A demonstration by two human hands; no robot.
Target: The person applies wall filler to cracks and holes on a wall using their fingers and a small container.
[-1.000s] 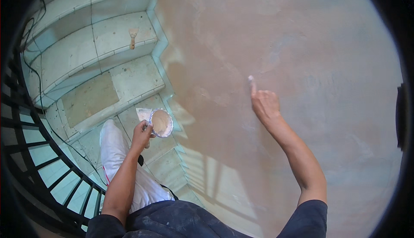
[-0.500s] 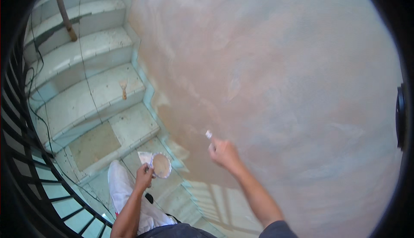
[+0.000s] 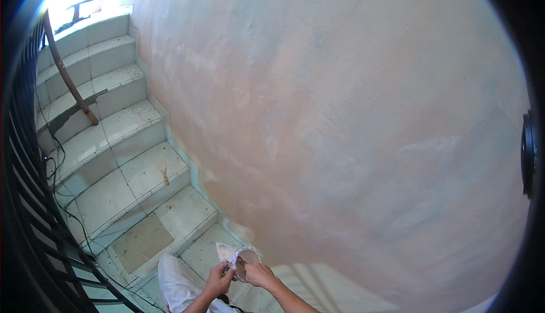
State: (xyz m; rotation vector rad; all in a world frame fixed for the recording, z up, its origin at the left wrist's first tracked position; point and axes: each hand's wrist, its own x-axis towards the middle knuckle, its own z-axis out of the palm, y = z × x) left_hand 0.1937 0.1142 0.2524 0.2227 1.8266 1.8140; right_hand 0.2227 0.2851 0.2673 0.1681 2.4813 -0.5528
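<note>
My left hand point(image 3: 218, 279) is closed on a round, white-rimmed cup point(image 3: 256, 253), held in front of me at the bottom of the view. A pale, flat, triangular piece like a scraper blade point(image 3: 225, 250) sticks out beside the cup, next to the same hand. My right hand point(image 3: 260, 275) is at the cup's right rim with its fingers curled and dipping inside. What those fingers hold is hidden. To the right rises the wall point(image 3: 329, 125), blotchy in pinkish brown and grey-white.
Tiled stairs point(image 3: 113, 114) climb at the left. A broad scraper point(image 3: 164, 173) lies on one step, and a brown pole point(image 3: 71, 83) leans higher up. A black railing point(image 3: 40, 199) and a dark cable point(image 3: 79, 222) run along the left side. A tan board point(image 3: 142, 242) lies lower down.
My right hand has come down from the wall, where it held a small white-tipped thing, to the cup. The view has shifted, showing more of the upper stairs.
</note>
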